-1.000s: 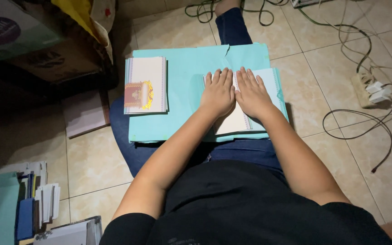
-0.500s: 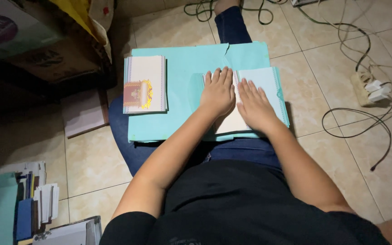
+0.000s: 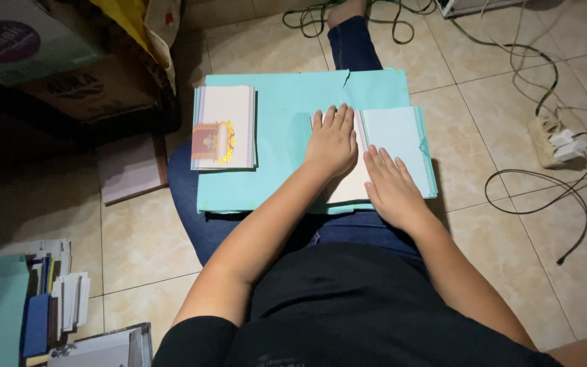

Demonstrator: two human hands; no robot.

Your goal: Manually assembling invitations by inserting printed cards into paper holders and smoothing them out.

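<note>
A person seated on the tiled floor (image 3: 484, 143) presses a folded card (image 3: 392, 139) flat on a turquoise sheet (image 3: 287, 146) across the lap, left hand (image 3: 331, 143) and right hand (image 3: 390, 187) both open, palms down, apparently creasing it; finished cards (image 3: 224, 127) are stacked at nine o'clock.

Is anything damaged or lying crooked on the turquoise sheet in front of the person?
Yes. The turquoise sheet has a small tear in its far edge, near the middle. The card stack lies straight. Both hands, left hand and right hand, press flat on a folded card.
</note>
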